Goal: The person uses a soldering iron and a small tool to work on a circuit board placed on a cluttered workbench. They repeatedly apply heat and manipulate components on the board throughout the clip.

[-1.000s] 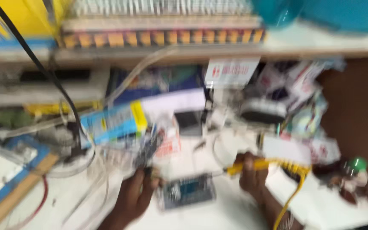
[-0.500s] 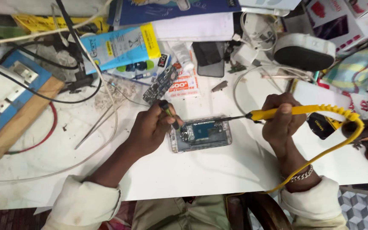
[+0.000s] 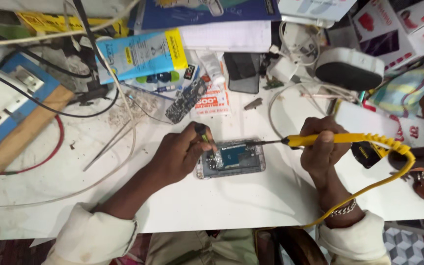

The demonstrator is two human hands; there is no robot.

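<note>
Here, from the head view, we pinch a small dark tool (image 3: 201, 131) in our left hand (image 3: 180, 153), its tip on the opened phone (image 3: 230, 158) lying mid-table (image 3: 222, 206). Our right hand (image 3: 322, 147) wraps tight around the yellow soldering iron (image 3: 339, 140), whose tip seemingly touches the phone's upper edge.

An opened phone (image 3: 231, 159), rear cover off, is lying flat at the bench's front centre, its blue board and metal shields showing. A yellow-handled soldering iron (image 3: 339, 140) is lying nearly level, its dark tip reaching the phone's upper right edge. A slim dark tool (image 3: 201, 131) is standing tilted over the phone's left end.
</note>
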